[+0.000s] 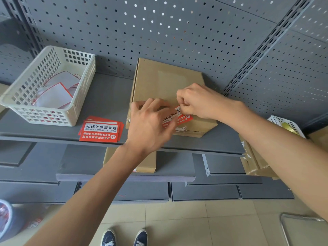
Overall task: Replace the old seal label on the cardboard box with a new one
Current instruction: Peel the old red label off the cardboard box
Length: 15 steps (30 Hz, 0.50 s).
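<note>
We see the brown rectangular cardboard box (165, 89) lying flat on the grey metal shelf (99, 103), just past centre toward 12 o'clock. The red seal label with white lettering (179, 119) wraps its near top edge. Our right hand (198, 102) pinches the label's upper end with curled fingers; our left hand (150, 125) rests flat, fingers extended, on the box. At 9 o'clock lie a stack of red labels (101, 130) and a white plastic lattice basket (48, 86).
</note>
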Tool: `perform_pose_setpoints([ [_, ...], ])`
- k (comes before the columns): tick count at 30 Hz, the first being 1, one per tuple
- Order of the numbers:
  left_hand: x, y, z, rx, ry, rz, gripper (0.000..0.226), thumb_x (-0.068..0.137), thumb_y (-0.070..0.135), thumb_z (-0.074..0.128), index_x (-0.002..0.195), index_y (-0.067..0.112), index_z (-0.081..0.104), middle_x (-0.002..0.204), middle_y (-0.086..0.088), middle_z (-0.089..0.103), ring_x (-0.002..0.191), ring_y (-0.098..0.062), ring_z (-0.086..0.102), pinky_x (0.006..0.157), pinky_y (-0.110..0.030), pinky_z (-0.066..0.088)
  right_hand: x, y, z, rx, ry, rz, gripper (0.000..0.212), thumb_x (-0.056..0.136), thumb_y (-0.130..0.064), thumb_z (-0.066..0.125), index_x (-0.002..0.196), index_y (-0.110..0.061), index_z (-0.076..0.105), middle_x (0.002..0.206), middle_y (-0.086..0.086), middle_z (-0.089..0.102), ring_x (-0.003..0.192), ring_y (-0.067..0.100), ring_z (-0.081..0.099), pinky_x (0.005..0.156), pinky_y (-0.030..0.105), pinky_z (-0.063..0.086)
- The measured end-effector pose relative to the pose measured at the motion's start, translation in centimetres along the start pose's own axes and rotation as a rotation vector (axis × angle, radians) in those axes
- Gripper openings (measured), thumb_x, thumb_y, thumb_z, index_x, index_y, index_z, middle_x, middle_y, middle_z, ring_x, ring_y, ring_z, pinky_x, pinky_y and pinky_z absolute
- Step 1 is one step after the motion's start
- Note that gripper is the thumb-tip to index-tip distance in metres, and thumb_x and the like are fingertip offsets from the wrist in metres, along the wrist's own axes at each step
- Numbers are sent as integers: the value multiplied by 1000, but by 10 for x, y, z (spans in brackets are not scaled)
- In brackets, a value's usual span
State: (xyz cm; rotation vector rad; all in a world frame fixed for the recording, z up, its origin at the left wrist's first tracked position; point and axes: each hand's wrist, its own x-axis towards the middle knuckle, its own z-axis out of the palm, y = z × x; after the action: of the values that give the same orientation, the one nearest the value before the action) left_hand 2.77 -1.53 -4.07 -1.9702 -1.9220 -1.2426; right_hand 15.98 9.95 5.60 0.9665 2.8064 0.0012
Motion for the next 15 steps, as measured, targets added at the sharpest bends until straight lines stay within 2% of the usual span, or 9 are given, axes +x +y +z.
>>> perform_pose_setpoints([
  [3,21,4,-3,2,-69,-107,17,88,35,62,87,31,78,97,8,70,95,-24,59,82,-40,34,-3,1,1,26,7,12,7,86,-13,66,83,-14,59,79,2,61,77,28,61,69,42,52],
  [7,46,8,-3,25,-206,-191,16,89,33,63,91,34,78,95,4,66,102,-27,52,81,-38,31,-6,3,4,26,44,9,13,90,-19,63,85,-10,55,86,5,59,78,28,58,65,40,47],
  [11,56,10,-2,24,-254,-203,16,90,32,64,92,34,80,94,3,66,100,-27,51,78,-37,25,-9,7,7,70,62,12,10,92,-17,60,85,-12,54,87,2,58,78,26,58,66,39,48],
  [15,56,11,-2,-7,-250,-182,15,91,33,66,89,37,80,93,5,68,101,-26,52,80,-38,28,-11,15,12,152,97,48,6,95,-20,61,92,-15,62,90,-4,61,81,20,58,67,35,46],
])
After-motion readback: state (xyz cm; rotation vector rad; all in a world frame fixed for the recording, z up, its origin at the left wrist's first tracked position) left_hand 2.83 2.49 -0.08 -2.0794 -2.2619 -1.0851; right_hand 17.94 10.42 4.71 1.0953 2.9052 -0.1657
